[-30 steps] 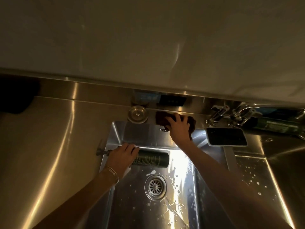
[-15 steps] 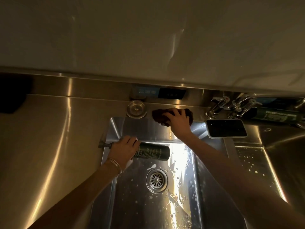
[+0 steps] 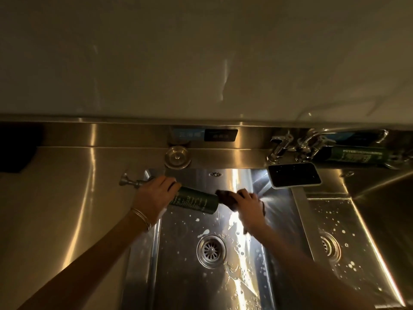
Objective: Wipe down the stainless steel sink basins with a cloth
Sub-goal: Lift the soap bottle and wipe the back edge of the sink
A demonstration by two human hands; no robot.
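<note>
A stainless steel sink has a left basin [image 3: 178, 276] with a round drain [image 3: 211, 251] and white soapy splashes, and a right basin [image 3: 357, 242] with its own drain [image 3: 330, 246]. My right hand [image 3: 248, 204] presses a dark brown cloth [image 3: 225, 196] against the far wall of the left basin, low down near the bottom. My left hand [image 3: 154, 195] grips a dark green pump bottle [image 3: 196, 200] lying sideways over the basin's left rim, its pump nozzle [image 3: 128, 181] pointing left.
A black phone [image 3: 294, 175] lies on the divider's far end. Chrome taps [image 3: 290, 146] stand behind it, with a second green bottle [image 3: 357, 154] to their right. A round metal drain plug [image 3: 177, 156] sits on the back ledge. A dark object [image 3: 15, 148] is at far left.
My right hand has brought the cloth down from the back ledge onto the far wall inside the left basin. My left hand still holds the bottle in about the same place.
</note>
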